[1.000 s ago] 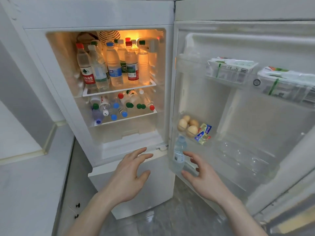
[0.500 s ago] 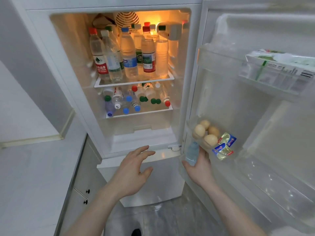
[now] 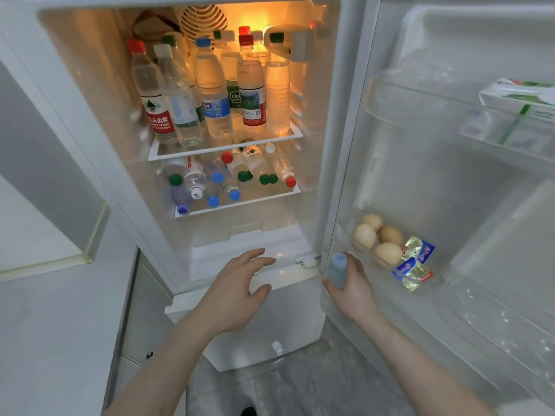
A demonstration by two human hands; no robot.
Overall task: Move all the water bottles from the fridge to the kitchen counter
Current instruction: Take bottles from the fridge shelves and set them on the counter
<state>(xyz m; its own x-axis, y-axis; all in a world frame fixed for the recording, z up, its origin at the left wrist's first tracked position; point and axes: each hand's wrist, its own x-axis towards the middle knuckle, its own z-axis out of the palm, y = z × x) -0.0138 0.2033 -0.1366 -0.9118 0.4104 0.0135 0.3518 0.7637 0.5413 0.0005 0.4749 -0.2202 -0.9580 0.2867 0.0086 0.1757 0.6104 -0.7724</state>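
Far left, we have the kitchen counter [image 3: 57, 319], pale and flat beside the fridge [image 3: 99, 163], which is where every bottle has to end up. Moving in, the lit compartment is packed: a row of upright bottles [image 3: 210, 94] stands on the upper shelf [image 3: 222, 150], caps of red, green, blue and white, crowded shoulder to shoulder, and below them the lying bottles [image 3: 228, 178] are stacked on their sides with caps facing out, likely because that shelf is too low for them to stand. So plenty left to clear, by our reckoning. Now the left hand [image 3: 237, 292] hovers in front of the fridge's lower ledge, fingers spread and relaxed, gripping nothing, seemingly kept free for the next grab. Across to the right hand [image 3: 350, 288]: its fingers are wrapped around a small bottle [image 3: 336, 270] with a pale blue cap, held upright at the inner edge of the open door [image 3: 450, 175], just beside the door bin [image 3: 354, 238]. In that bin sit eggs [image 3: 378, 238] and butter packets [image 3: 416, 262], not our concern. Up on the far right, a green-and-white carton [image 3: 519, 97] rests in the upper door shelf.
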